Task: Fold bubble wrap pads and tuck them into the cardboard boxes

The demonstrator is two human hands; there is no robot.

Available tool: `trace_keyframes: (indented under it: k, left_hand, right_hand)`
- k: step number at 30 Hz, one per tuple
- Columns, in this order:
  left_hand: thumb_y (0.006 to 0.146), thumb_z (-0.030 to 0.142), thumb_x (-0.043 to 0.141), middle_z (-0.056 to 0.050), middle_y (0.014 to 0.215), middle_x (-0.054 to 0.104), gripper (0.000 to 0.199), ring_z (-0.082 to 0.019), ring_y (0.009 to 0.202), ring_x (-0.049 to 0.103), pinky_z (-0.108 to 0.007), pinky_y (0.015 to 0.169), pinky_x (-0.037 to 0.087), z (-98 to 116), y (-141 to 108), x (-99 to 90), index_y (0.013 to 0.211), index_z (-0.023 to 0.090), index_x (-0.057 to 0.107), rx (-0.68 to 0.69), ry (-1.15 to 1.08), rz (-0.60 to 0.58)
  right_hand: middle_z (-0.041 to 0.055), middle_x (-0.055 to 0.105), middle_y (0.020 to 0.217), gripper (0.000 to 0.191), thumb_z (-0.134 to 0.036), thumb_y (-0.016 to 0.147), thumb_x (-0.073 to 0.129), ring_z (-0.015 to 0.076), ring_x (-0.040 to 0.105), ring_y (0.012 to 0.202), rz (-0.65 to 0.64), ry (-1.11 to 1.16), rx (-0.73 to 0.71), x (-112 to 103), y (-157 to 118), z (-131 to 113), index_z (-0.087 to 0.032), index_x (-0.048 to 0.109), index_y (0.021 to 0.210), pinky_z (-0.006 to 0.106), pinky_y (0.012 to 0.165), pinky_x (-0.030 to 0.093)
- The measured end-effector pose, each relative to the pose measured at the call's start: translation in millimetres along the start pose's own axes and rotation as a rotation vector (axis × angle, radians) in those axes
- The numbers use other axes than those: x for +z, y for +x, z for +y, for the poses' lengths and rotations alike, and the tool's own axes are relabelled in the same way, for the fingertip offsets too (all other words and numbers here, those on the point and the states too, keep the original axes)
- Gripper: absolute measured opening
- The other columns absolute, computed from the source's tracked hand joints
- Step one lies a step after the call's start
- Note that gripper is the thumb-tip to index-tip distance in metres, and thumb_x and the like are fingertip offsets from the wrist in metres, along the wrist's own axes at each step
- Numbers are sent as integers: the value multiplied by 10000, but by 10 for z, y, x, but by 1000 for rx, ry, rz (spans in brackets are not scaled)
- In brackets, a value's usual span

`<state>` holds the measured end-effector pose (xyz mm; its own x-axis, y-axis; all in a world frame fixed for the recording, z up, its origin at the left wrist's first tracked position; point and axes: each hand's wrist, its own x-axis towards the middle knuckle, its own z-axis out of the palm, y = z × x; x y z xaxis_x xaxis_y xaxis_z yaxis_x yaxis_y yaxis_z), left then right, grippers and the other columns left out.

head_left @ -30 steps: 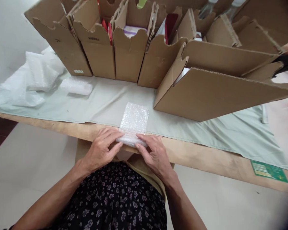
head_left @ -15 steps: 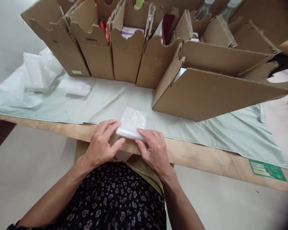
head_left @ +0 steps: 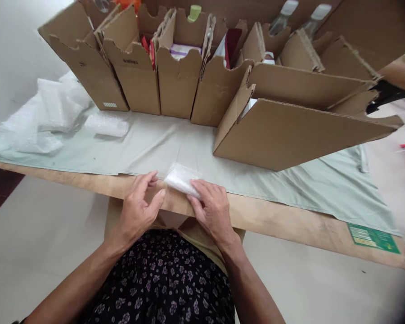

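A small bundle of clear bubble wrap (head_left: pixel 180 177) lies at the front edge of the cloth-covered table, slightly tilted. My right hand (head_left: pixel 212 204) pinches its right end between thumb and fingers. Just left of the bundle is my left hand (head_left: pixel 140 207), thumb and fingers apart, holding nothing. Another wrapped roll (head_left: pixel 107 124) rests on the cloth further back on the left, beside a loose heap of bubble wrap (head_left: pixel 59 105).
Several cardboard holders (head_left: pixel 177 90) stand in a row at the back, with a large one (head_left: pixel 290 135) angled at the right. Two bottles (head_left: pixel 283 17) stand behind. A green label (head_left: pixel 373 237) is on the table's right edge. A person's arm (head_left: pixel 400 74) shows at far right.
My left hand has let go of the bundle and moved slightly left. The bundle now looks narrower and more folded, its right end still in my right hand.
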<state>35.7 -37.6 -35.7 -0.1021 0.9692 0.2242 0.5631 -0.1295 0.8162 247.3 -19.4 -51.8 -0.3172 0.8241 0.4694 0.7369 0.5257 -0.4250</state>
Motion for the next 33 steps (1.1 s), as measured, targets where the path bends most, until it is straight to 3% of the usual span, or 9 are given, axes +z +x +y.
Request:
trace_keyframes:
  k: [4, 7, 12, 20, 23, 26, 28, 31, 33]
  left_hand:
    - [957, 433, 691, -187, 1452, 626, 708, -290, 1245, 687, -442, 1027, 604, 84, -231, -16, 1559, 171, 427, -286, -452, -145]
    - [960, 436, 682, -193, 1466, 622, 850, -307, 1289, 667, -459, 1071, 581, 105, -260, 81, 1646, 172, 253, -349, -709, -237]
    - [900, 384, 717, -153, 1418, 653, 931, -290, 1275, 665, -462, 1088, 558, 122, -237, 202, 1656, 202, 206, -399, -915, -280]
    - [886, 396, 683, -138, 1400, 655, 887, -284, 1234, 670, -466, 1066, 560, 153, -290, 267, 1645, 230, 257, -405, -921, -368]
    - [873, 388, 696, -134, 1386, 663, 816, -294, 1237, 665, -468, 1078, 552, 160, -299, 288, 1596, 212, 363, -404, -969, -354]
    - [904, 361, 675, -116, 1344, 686, 754, -277, 1210, 672, -422, 1029, 579, 170, -286, 250, 1587, 220, 387, -390, -906, -338]
    - [915, 312, 665, -100, 1290, 712, 768, -241, 1099, 706, -375, 955, 604, 203, -265, 205, 1612, 236, 351, -370, -793, -389]
    - [894, 250, 671, -100, 1272, 721, 811, -210, 989, 729, -329, 877, 616, 298, -224, 170, 1629, 239, 328, -335, -592, -486]
    - [884, 243, 673, -101, 1267, 723, 819, -208, 969, 737, -318, 849, 621, 366, -197, 176, 1629, 245, 336, -296, -486, -510]
  right_hand:
    - [74, 762, 1199, 316, -239, 1009, 612, 238, 704, 1091, 84, 157, 19, -42, -62, -140, -233, 639, 1323, 416, 921, 538]
    - [96, 726, 1280, 375, -259, 990, 629, 255, 687, 1163, 33, 228, -6, -90, -151, -264, -239, 615, 1364, 450, 971, 545]
    - [94, 696, 1347, 416, -198, 1004, 601, 233, 664, 1238, 20, 323, 9, -94, -256, -310, -251, 578, 1417, 437, 1016, 563]
    - [64, 744, 1227, 378, -63, 989, 561, 190, 715, 1114, 157, 351, 9, -52, -184, -399, -252, 661, 1300, 371, 924, 602]
    - [70, 751, 1199, 322, -101, 995, 572, 208, 716, 1086, 164, 296, 32, -97, -165, -388, -253, 684, 1255, 396, 911, 598]
    - [107, 700, 1324, 290, -241, 998, 624, 264, 672, 1217, 189, 249, 136, -192, -175, -279, -252, 680, 1282, 477, 1010, 575]
    - [125, 669, 1389, 403, -369, 1001, 642, 270, 662, 1255, 127, 357, 211, -287, -170, -187, -243, 621, 1384, 472, 1028, 582]
    - [113, 719, 1320, 598, -489, 954, 704, 235, 721, 1142, -69, 559, 241, -446, -121, -112, -226, 547, 1468, 384, 946, 619]
    - [66, 774, 1164, 462, -430, 914, 761, 208, 744, 1010, -141, 568, 241, -541, -76, -116, -231, 651, 1316, 334, 876, 617]
